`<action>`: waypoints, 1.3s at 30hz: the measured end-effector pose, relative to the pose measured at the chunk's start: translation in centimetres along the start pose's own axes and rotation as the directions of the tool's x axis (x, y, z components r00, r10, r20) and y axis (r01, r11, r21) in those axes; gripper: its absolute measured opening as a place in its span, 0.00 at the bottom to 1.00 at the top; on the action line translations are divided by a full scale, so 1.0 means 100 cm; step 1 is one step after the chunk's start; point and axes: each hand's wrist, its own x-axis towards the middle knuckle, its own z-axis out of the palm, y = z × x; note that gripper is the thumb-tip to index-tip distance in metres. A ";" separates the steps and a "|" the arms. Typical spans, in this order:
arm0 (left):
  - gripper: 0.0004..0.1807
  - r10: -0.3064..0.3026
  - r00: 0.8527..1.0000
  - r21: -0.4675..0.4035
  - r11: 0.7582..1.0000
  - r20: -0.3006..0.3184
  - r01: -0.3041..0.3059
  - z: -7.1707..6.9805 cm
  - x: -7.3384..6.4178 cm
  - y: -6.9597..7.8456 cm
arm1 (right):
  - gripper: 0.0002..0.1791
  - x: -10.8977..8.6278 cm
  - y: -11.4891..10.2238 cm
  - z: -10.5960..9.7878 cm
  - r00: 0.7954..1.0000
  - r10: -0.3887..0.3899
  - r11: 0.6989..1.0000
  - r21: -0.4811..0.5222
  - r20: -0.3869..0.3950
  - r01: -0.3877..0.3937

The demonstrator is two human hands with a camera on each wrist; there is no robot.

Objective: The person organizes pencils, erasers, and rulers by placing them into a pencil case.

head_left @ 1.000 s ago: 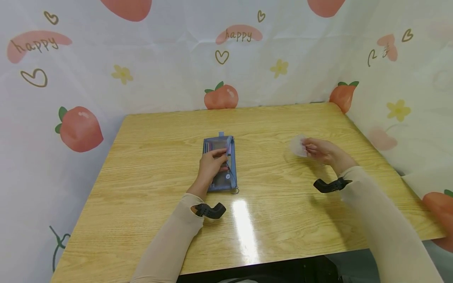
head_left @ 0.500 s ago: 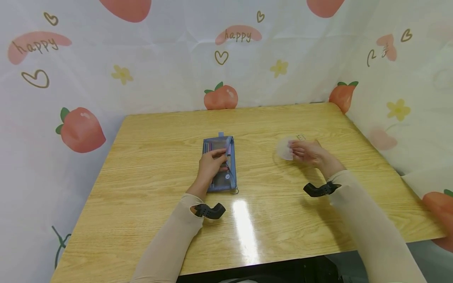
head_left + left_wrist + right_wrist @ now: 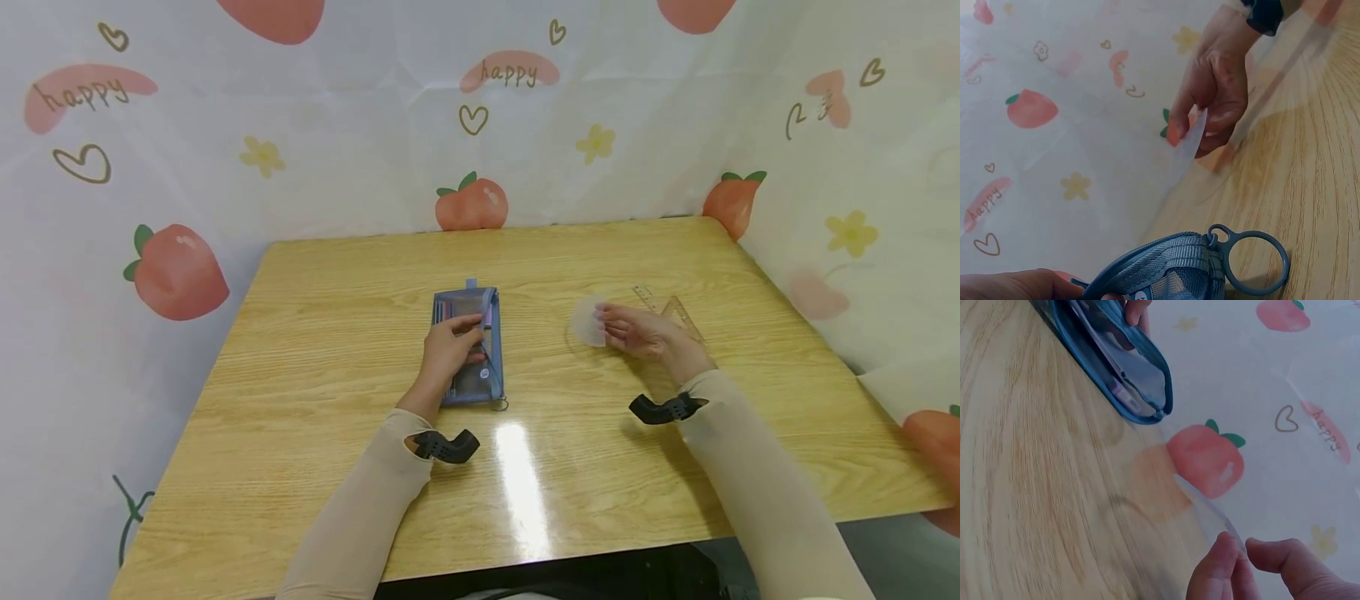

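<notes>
A blue see-through zip pencil case (image 3: 471,387) lies lengthwise on the table. My left hand (image 3: 448,350) pinches the edge of its opening, and the mouth gapes in the right wrist view, where slim items (image 3: 1124,397) show inside. To the right, my right hand (image 3: 643,335) holds a clear, frosted protractor (image 3: 585,322) by its edge between thumb and fingers. The protractor's rounded side points left toward the case, raised over the table with its shadow below. In the left wrist view the protractor (image 3: 1189,153) appears nearly edge-on.
Behind my right hand lie a clear straight ruler (image 3: 643,295) and a clear set square (image 3: 684,318), both partly covered by it. A ring (image 3: 1259,262) hangs from the case's near corner. Printed cloth (image 3: 360,167) walls the wooden table (image 3: 315,333) at the back and sides.
My right hand has moved left with the protractor, closer to the pencil case, uncovering the ruler and set square. My left hand stays on the case.
</notes>
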 end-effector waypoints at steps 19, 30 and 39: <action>0.17 0.004 1.000 -0.007 1.000 -0.005 -0.004 0.002 0.001 0.000 | 0.13 0.016 0.018 0.025 0.997 -0.044 0.999 -0.004 0.062 0.044; 0.16 0.006 1.000 -0.006 1.000 -0.013 -0.006 0.002 0.002 0.000 | 0.15 0.018 0.023 0.032 0.997 -0.036 0.999 0.000 0.061 0.036; 0.16 -0.002 1.000 -0.012 1.000 -0.012 0.002 0.002 0.004 -0.001 | 0.13 0.025 0.029 0.046 0.996 -0.029 0.999 0.035 0.084 0.026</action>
